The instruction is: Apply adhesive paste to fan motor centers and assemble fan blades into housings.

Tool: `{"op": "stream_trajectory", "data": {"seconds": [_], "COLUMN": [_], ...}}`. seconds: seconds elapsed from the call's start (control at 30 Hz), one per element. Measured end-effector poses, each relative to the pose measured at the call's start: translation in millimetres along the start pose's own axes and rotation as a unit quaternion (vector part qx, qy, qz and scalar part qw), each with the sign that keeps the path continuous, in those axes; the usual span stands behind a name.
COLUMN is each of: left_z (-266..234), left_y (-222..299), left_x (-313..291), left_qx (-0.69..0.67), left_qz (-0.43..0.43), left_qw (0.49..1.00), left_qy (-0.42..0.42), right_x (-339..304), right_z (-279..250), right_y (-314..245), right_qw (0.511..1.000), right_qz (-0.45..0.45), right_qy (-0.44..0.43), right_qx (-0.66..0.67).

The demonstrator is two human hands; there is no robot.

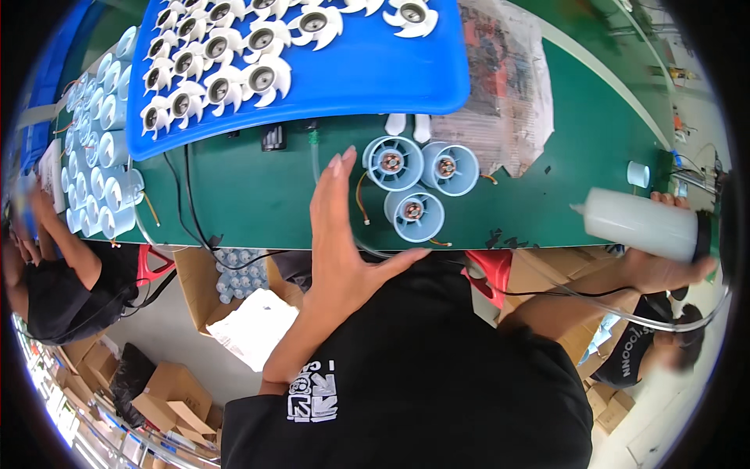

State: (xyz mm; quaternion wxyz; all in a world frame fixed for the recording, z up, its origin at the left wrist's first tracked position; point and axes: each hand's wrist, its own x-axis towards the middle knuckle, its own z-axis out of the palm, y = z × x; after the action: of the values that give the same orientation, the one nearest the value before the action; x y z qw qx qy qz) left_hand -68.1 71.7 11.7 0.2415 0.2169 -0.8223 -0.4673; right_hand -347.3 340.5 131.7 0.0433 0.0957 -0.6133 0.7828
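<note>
My left hand is open over the table's near edge, fingers stretched away from me and thumb spread to the right. Just right of it stand three pale-blue round fan housings, one at the back left, one at the right and one nearest me. Each shows a copper-wound motor core in its middle, with short wires trailing out. At the right, my right hand is closed around a milky-white dispensing syringe. The syringe lies nearly level, its nozzle pointing left and a clear hose behind it.
A blue tray holds several white fan impellers. Many pale-blue housings are stacked on the green table at the left. A plastic-wrapped sheet lies beyond. Other people work at both sides; a cardboard box sits below.
</note>
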Motion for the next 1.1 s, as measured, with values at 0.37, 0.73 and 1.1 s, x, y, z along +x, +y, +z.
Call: {"op": "stream_trajectory", "data": {"seconds": [0.37,0.73,1.1], "left_z": [22,20,20], "left_y": [-16,-11,-10], "left_x": [6,7,7], "left_qx": [0.138,0.158,0.130], "left_qz": [0.047,0.032,0.049], "left_qw": [0.989,0.986,0.990], "left_qy": [-0.011,-0.036,-0.013], "right_x": [-20,-36,-50], "right_z": [84,96,145], "right_y": [98,112,84], "right_qw": [0.751,0.710,0.720], "right_qz": [-0.021,-0.072,-0.203], "right_qy": [-0.083,-0.155,-0.137], "right_qx": [-0.655,-0.683,-0.649]}}
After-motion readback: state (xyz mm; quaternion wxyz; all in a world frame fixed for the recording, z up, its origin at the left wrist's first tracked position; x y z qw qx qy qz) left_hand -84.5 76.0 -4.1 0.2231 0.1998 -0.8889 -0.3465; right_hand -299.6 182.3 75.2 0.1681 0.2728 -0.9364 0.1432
